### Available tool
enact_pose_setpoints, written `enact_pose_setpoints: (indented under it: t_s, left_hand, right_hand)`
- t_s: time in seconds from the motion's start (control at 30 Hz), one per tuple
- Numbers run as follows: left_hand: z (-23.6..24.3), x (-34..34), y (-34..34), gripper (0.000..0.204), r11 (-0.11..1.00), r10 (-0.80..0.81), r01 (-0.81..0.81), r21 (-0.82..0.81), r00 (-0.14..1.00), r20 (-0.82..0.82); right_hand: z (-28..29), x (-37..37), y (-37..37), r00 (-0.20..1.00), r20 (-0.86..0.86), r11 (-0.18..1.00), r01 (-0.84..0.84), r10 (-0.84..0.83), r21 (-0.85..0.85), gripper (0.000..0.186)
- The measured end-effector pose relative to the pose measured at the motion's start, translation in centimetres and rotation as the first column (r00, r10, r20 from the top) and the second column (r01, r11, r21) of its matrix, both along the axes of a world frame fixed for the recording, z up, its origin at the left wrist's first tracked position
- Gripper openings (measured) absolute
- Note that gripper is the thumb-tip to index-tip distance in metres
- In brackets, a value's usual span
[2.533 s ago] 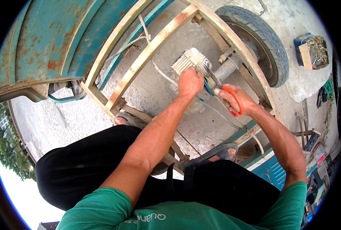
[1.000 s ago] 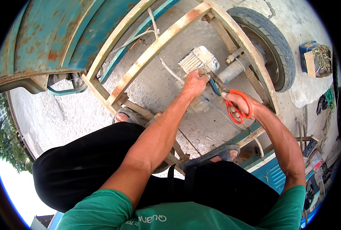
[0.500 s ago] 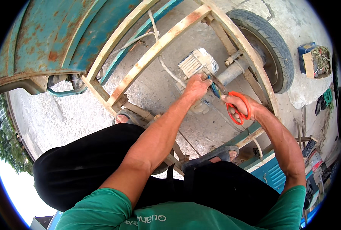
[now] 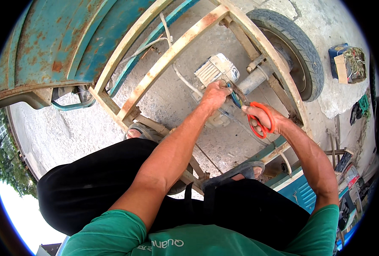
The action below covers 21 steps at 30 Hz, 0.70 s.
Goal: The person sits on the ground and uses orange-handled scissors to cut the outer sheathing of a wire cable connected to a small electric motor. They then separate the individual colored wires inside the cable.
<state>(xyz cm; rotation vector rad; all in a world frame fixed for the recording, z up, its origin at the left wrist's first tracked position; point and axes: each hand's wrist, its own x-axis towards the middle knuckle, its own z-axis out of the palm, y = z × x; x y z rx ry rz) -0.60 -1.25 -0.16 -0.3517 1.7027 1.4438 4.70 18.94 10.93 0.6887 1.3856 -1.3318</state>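
Note:
My right hand is closed round a pair of scissors with orange-red handles. The metal blades point up and left, toward my other hand. My left hand pinches several blue and green wires at their upper end, close to the blade tips. Whether the blades touch a wire is too small to tell. Just beyond my left hand is a pale, dusty ribbed motor housing, joined to a grey axle tube. A corrugated conduit runs below the wires.
A rusty cream metal frame surrounds the work, with a black tyre on its right. A rusted teal panel stands at left. My sandalled feet are by the lower bars. Farther right is a box of tangled material.
Both hands, with the wires and scissors, appear slightly farther left. The whole scene has shifted a little the same way. Both grips look the same.

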Motion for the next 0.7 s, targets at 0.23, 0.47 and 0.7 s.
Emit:
enact_pose_setpoints:
  t_s: [0.23, 0.47, 0.7]
  left_hand:
    - [-0.1, -0.2, -0.3, 0.023, 1.0, -0.012, 0.011, 0.023, 1.0, 0.021]
    - [0.6, -0.6, -0.3, 0.018, 0.997, -0.073, 0.073, 0.023, 0.997, 0.014]
    - [0.8, -0.8, -0.4, 0.018, 0.996, -0.085, 0.085, 0.021, 0.996, 0.025]
  right_hand:
    - [-0.2, 0.2, 0.0, 1.0, -0.003, 1.0, -0.001, 0.001, -0.023, 0.043]
    - [0.0, 0.4, -0.1, 1.0, 0.001, 1.0, -0.001, 0.001, -0.021, 0.042]
    - [-0.7, 0.9, -0.5, 0.998, -0.025, 0.998, 0.052, -0.053, -0.043, 0.043]
